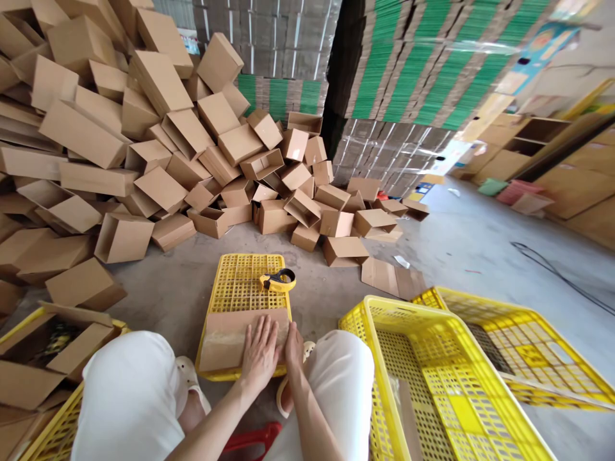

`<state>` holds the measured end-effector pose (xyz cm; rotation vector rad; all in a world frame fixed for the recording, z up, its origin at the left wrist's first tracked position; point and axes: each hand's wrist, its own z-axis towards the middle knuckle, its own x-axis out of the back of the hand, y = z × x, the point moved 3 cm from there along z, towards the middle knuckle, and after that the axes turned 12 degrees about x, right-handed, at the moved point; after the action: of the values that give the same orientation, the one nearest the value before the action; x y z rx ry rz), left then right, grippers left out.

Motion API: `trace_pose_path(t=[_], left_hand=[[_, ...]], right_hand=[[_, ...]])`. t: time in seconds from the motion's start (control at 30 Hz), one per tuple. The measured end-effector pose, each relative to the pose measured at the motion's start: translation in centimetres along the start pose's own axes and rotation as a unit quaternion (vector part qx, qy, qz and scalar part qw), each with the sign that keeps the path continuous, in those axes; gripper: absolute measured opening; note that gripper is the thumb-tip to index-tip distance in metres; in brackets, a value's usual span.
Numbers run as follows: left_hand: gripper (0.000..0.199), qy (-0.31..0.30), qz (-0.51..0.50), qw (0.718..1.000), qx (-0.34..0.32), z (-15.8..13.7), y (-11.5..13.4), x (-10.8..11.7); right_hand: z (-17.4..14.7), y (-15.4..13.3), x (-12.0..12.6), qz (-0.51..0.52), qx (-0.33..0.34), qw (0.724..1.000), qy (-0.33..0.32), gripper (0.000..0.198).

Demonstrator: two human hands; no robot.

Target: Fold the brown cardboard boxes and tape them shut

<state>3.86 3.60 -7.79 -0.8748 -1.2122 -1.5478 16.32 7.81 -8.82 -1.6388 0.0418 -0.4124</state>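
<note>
At lower centre, the left hand (260,354) lies flat, fingers spread, on a flattened box (225,339) atop an upturned crate (240,282); the right hand (293,346) shows edge-on, its grip unclear.

Both hands, left hand (260,354) and right hand (293,346), lie flat, palms down.

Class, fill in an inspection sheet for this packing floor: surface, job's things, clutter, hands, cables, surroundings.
Surface: upturned yellow crate on concrete floor.
Job's things: flat cardboard piece on the crate; yellow tape dispenser beyond it.
Clutter: heap of folded boxes; two open yellow crates at right.
Hands: left hand and right hand flat on the cardboard.
Cables: black cable on floor.
Surroundings: wrapped stacks of flat cartons.
</note>
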Motion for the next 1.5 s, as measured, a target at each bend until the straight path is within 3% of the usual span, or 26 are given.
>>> trace_pose_path(t=[0.27,0.47,0.7,1.07,1.5], left_hand=[[0.072,-0.104,-0.034,0.993,-0.045,1.5,1.7,-0.3],[0.076,-0.128,-0.033,0.988,-0.077,2.0,1.6,-0.1],[0.071,-0.099,-0.061,0.985,-0.124,0.3,1.3,1.2],[0.069,-0.058,-0.053,0.989,-0.125,-4.6,-0.9,2.4],[0.069,0.039,0.011,0.999,-0.017,-5.9,-8.3,3.9]], right_hand=[[0.2,0.3,0.2,0.008,0.000,1.000,-0.009,0.081],[0.0,0.1,0.2,0.012,-0.005,1.000,-0.003,0.084],[-0.6,-0.6,0.3,0.015,-0.019,1.000,0.004,0.092],[-0.7,-0.5,0.3,0.019,-0.023,1.000,-0.003,0.094],[-1.1,-1.1,0.5,0.002,-0.005,1.000,-0.031,0.090]])
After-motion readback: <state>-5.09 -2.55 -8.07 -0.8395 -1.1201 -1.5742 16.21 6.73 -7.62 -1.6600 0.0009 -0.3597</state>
